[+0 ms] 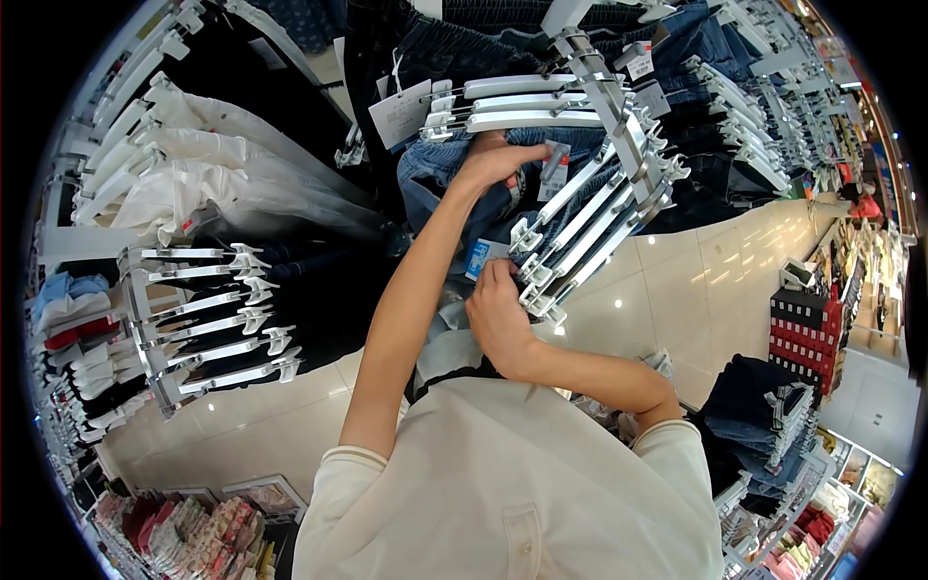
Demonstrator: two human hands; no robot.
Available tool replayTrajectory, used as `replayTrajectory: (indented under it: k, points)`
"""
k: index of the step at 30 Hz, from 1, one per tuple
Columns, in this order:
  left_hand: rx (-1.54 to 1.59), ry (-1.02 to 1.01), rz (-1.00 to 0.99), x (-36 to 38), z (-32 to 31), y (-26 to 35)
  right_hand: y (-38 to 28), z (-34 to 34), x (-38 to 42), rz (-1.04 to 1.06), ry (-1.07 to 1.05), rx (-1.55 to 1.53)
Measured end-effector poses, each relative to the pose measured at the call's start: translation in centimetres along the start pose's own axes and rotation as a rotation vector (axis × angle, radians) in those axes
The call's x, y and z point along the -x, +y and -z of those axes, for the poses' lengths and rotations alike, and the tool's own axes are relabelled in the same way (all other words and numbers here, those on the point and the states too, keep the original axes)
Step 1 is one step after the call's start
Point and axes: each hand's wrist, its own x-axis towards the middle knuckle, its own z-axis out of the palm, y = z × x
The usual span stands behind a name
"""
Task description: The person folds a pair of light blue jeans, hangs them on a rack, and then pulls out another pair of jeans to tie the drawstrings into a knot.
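My left hand (498, 162) reaches up to a pair of blue jeans (425, 159) hanging from white clip hangers. Its fingers are wrapped round the denim near the waistband, and the thumb points toward a white and red price tag (555, 166). Lower down, my right hand (498, 314) is closed at the edge of dark jeans (580, 208), beside the clips of a slanted row of white hangers (570, 237). Its fingertips are partly hidden by the cloth. Just above it hangs a blue label (478, 259). A large white tag (400, 114) dangles at upper left.
A metal rail (619, 126) carries the hangers. On the left, white trousers (232, 184) and black trousers (329, 300) hang from other rails. Red and black boxes (804, 329) are stacked at right, near folded jeans (749, 411). Shiny tiles (686, 280) cover the floor.
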Motion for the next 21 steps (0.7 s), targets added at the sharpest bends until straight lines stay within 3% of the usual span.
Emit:
replayTrajectory:
  k: [11, 14, 16, 21]
  points:
    - [-0.074, 0.019, -0.002, -0.1, -0.1, -0.5, 0.1, 0.2, -0.2, 0.003, -0.002, -0.021]
    - [-0.111, -0.014, 0.072, -0.2, 0.0, -0.8, 0.0, 0.1, -0.3, -0.01, 0.0, -0.018]
    - [-0.029, -0.121, 0.071, -0.3, 0.4, -1.8, -0.2, 0.1, -0.5, -0.015, 0.002, -0.015]
    - [0.028, -0.135, 0.0, 0.4, 1.8, -2.9, -0.3, -0.1, -0.8, -0.021, -0.021, -0.042]
